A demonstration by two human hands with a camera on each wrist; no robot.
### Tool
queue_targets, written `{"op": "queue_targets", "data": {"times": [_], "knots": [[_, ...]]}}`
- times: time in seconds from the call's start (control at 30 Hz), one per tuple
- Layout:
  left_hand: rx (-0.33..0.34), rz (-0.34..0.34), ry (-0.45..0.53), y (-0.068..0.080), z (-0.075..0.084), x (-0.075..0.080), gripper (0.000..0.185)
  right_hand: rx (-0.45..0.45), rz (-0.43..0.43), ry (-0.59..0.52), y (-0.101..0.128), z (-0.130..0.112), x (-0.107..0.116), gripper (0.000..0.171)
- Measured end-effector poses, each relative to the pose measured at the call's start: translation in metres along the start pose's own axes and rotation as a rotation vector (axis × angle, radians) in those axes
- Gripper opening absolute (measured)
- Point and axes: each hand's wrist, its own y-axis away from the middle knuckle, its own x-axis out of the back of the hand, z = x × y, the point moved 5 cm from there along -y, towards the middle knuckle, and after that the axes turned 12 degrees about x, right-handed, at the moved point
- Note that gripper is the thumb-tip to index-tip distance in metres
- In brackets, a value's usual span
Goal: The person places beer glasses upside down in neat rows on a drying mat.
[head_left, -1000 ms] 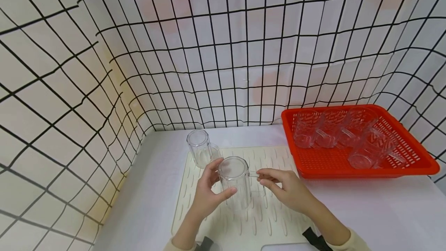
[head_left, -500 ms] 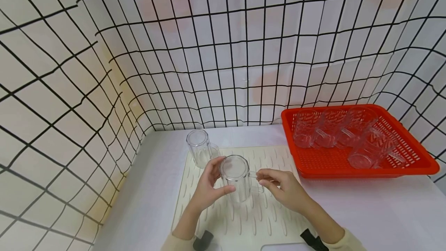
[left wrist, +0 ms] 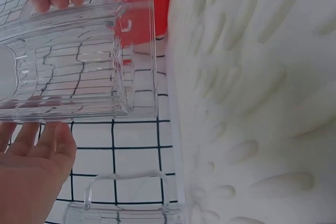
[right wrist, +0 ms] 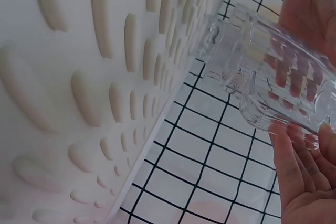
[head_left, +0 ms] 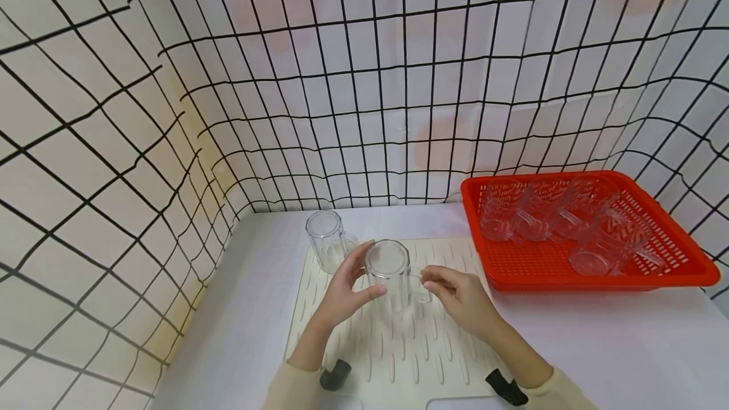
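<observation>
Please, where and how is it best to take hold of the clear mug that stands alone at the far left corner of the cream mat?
Probably by its ribbed body, from above or from the left. The far mug stands upside down on the drying mat, flat base up, and the held mug, gripped by the left hand and right hand, crowds its right side. Its handle is hard to make out.

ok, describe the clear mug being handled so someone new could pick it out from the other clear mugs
Start at the cream ribbed drying mat left of the red basket. Two clear mugs are over it: one standing alone at its back left corner, and the clear mug nearer the person. That one is inverted, base up, gripped by the left hand while the right hand pinches its handle.
</observation>
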Motion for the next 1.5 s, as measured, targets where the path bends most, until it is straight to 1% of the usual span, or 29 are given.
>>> {"op": "queue_targets", "data": {"times": [0.13, 0.27, 0.4, 0.43, 0.57, 0.63, 0.67, 0.8, 0.9, 1.0, 1.07, 1.2, 1.3, 1.37, 1.5], "knots": [[-0.006, -0.038, -0.001, -0.012, -0.001, 0.0, 0.078, 0.007, 0.05, 0.028, -0.003, 0.007, 0.001, 0.021], [-0.002, -0.046, -0.016, -0.024, 0.002, 0.001, 0.08, 0.029, 0.082, 0.041, -0.008, 0.013, 0.002, 0.022], [0.006, -0.035, -0.017, -0.035, 0.005, 0.003, 0.08, 0.027, 0.109, 0.047, -0.017, 0.019, 0.001, 0.022], [0.019, -0.032, -0.017, -0.036, 0.01, 0.004, 0.08, 0.023, 0.12, 0.047, -0.019, 0.021, 0.001, 0.022], [0.04, -0.008, -0.012, -0.048, 0.012, 0.008, 0.081, -0.024, 0.141, 0.046, -0.028, 0.03, -0.003, 0.022], [0.064, 0.009, -0.023, -0.053, 0.014, 0.009, 0.082, -0.035, 0.154, 0.045, -0.031, 0.035, -0.005, 0.023], [0.063, 0.018, -0.029, -0.056, 0.01, 0.01, 0.082, -0.041, 0.157, 0.046, -0.033, 0.037, -0.006, 0.022], [0.085, 0.043, -0.063, -0.064, 0.013, 0.012, 0.083, -0.052, 0.182, 0.037, -0.04, 0.046, -0.01, 0.021], [0.081, 0.054, -0.057, -0.07, 0.012, 0.013, 0.083, -0.083, 0.182, 0.022, -0.044, 0.055, -0.016, 0.021], [0.091, 0.073, -0.041, -0.077, 0.008, 0.014, 0.083, -0.113, 0.172, 0.023, -0.049, 0.063, -0.023, 0.02], [0.114, 0.094, -0.041, -0.08, 0.005, 0.016, 0.082, -0.12, 0.168, 0.023, -0.052, 0.065, -0.026, 0.018], [0.2, 0.141, -0.086, -0.083, 0.002, 0.017, 0.081, -0.114, 0.168, 0.034, -0.056, 0.068, -0.031, 0.015], [0.255, 0.16, -0.116, -0.085, 0.002, 0.016, 0.081, -0.107, 0.165, 0.053, -0.057, 0.072, -0.033, 0.014], [0.265, 0.166, -0.119, -0.087, 0.001, 0.016, 0.082, -0.106, 0.162, 0.063, -0.057, 0.074, -0.034, 0.014], [0.26, 0.173, -0.115, -0.091, 0.0, 0.016, 0.082, -0.117, 0.15, 0.069, -0.058, 0.078, -0.036, 0.013]]}}
